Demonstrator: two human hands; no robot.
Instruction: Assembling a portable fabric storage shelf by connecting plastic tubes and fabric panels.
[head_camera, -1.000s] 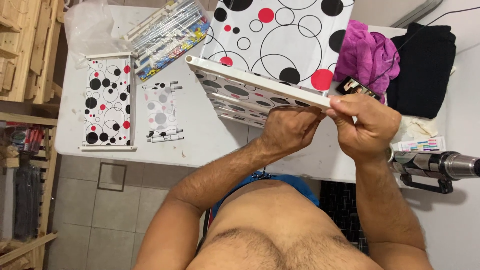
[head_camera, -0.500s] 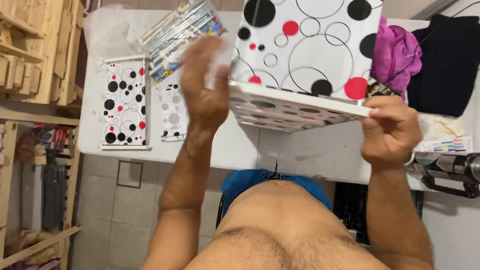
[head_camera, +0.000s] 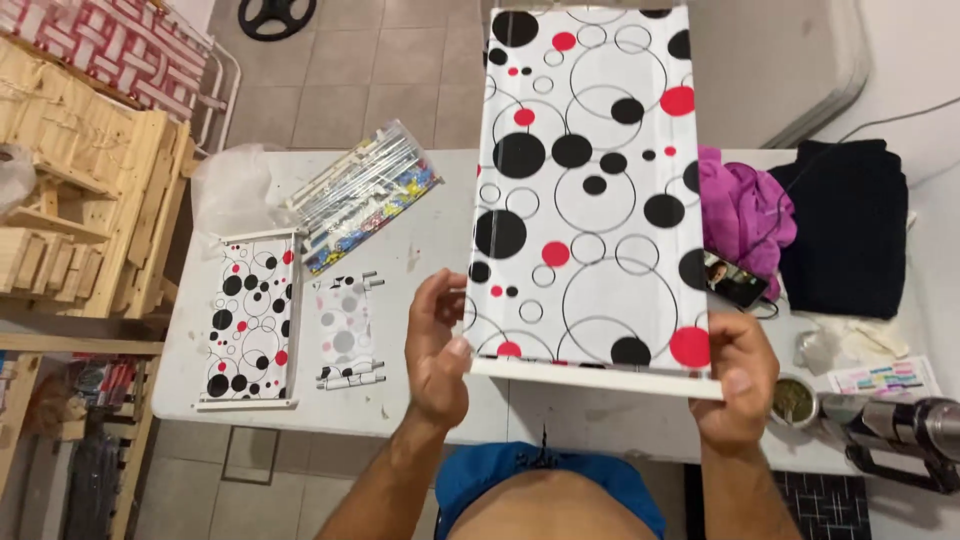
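I hold a large white panel (head_camera: 585, 190) printed with black and red circles, raised over the white table (head_camera: 420, 250), its long side pointing away from me. My left hand (head_camera: 437, 350) grips the panel's near left corner. My right hand (head_camera: 735, 375) grips the near right corner along its white edge strip.
On the table's left lie a smaller spotted panel (head_camera: 248, 320), a translucent spotted sheet with small connector pieces (head_camera: 345, 330) and a clear bag of rods (head_camera: 365, 195). Purple cloth (head_camera: 740, 210), black cloth (head_camera: 845, 225), a phone (head_camera: 735, 280) and a power tool (head_camera: 900, 435) sit right. Wooden racks (head_camera: 80, 220) stand left.
The panel went from lying nearly flat and edge-on to raised with its face toward me. My left hand left the right corner, swung across and took the near left corner.
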